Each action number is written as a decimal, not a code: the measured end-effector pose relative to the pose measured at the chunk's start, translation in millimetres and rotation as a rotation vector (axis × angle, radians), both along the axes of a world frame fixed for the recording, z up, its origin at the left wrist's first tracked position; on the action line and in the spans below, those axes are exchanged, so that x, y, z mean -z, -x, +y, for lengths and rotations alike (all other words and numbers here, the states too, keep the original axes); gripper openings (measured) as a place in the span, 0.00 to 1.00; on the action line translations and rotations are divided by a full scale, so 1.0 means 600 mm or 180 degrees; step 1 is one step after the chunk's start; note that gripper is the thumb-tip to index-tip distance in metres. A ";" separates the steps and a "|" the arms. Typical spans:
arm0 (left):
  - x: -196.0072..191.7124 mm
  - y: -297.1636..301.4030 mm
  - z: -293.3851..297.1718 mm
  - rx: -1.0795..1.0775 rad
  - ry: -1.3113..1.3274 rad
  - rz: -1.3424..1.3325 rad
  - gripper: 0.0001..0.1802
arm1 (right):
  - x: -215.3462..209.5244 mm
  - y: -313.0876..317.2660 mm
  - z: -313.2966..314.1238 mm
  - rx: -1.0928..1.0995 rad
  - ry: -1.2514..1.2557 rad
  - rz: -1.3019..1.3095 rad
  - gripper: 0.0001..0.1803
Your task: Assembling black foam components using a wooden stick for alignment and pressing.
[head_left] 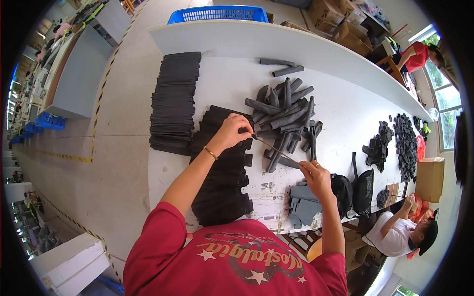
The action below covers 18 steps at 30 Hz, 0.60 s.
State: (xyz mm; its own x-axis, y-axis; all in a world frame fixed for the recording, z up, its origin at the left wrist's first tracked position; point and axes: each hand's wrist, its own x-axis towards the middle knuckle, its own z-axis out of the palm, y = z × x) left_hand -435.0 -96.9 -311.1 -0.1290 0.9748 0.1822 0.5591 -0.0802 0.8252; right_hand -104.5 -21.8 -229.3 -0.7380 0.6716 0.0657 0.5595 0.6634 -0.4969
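Observation:
A thin rod (276, 149) runs slantwise between my hands over the white table (170, 190). Its right end is gripped in the closed fingers of my right hand (317, 178). My left hand (232, 131) pinches a small dark piece at the rod's other end; the fingers partly hide it, but it looks like black fabric. Under my left forearm lies a row of black fabric strips (217, 187), overlapping one another. Just beyond the rod is a loose heap of dark grey rolled fabric tubes (286, 111).
A neat stack of dark strips (173, 98) lines the table's left side. Near my right arm are grey flat pieces (303, 204) and a black bag (363, 192). Farther right lie dark piles (406, 148). A blue basket (217, 15) stands past the raised far edge. A person (395, 232) sits at right.

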 end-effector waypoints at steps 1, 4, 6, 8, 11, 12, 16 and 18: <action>-0.001 -0.001 -0.001 0.0052 0.0006 -0.0018 0.05 | -0.002 0.001 -0.003 0.0021 0.0028 -0.0017 0.06; -0.003 -0.008 -0.005 0.0057 -0.0051 -0.0010 0.05 | -0.007 0.003 -0.010 0.0006 0.0023 -0.0037 0.06; -0.006 -0.008 -0.006 0.0054 -0.0057 -0.0025 0.05 | -0.012 0.002 -0.014 -0.0028 -0.0009 -0.0044 0.06; -0.010 -0.006 -0.009 0.0051 -0.0061 -0.0043 0.05 | -0.019 -0.001 -0.018 0.0128 0.0112 0.0062 0.07; -0.015 -0.004 -0.017 -0.0046 -0.0006 -0.0123 0.04 | -0.030 -0.006 -0.022 0.0344 0.0292 0.0130 0.07; -0.016 -0.004 -0.019 -0.0111 0.0020 -0.0166 0.05 | -0.034 -0.008 -0.023 0.0343 0.0283 0.0133 0.07; -0.017 -0.005 -0.027 -0.0197 -0.0046 -0.0111 0.05 | -0.041 -0.012 -0.031 0.0308 0.0283 0.0057 0.07; -0.018 -0.005 -0.028 -0.0175 -0.0029 -0.0119 0.05 | -0.044 -0.013 -0.035 0.0306 0.0284 0.0045 0.07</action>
State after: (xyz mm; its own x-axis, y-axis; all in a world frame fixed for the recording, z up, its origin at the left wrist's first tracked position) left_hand -432.0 -113.9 -300.5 -0.1892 0.9644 0.1849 0.5315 -0.0578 0.8451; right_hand -97.0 -43.0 -203.1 -0.6693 0.7429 0.0124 0.6110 0.5598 -0.5598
